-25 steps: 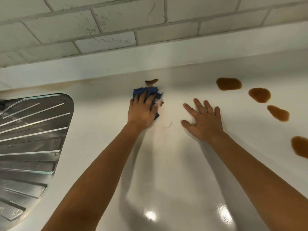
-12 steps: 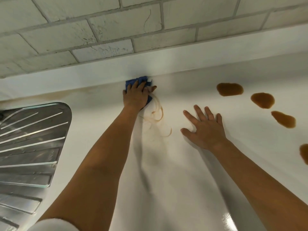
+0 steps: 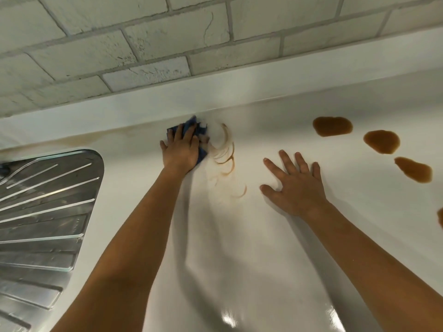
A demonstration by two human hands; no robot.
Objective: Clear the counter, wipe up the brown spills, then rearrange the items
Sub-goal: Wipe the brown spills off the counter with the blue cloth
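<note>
**Left hand on cloth at the back of the desk, 4 spills to the right**

Your left hand (image 3: 181,149) lies flat on the blue cloth (image 3: 195,130), fingers straight and spread, pressing it onto the white desk (image 3: 239,248); the grip is apart, not curled round the cloth. The cloth is bunched, its far corner touching the white upstand (image 3: 143,109) where desk meets wall.

Just right of that grip: thin brown arc smears (image 3: 225,152), looping toward you and fading.

Your right hand (image 3: 293,185) rests palm down on bare desk, right of the smears, fingers splayed, holding nothing; grip apart.

Right of the right hand, beyond its fingertips, 3 whole brown puddles run in a line: the first puddle (image 3: 332,126) farthest back, the second puddle (image 3: 381,141), the third puddle (image 3: 413,169) nearest you. A fourth puddle (image 3: 440,218) is cut off by the frame edge.

Left of the left grip, well apart: the ribbed steel drainer (image 3: 43,212). A faint tan stain (image 3: 81,141) lies between drainer and upstand. Brick wall (image 3: 167,39) behind.
</note>
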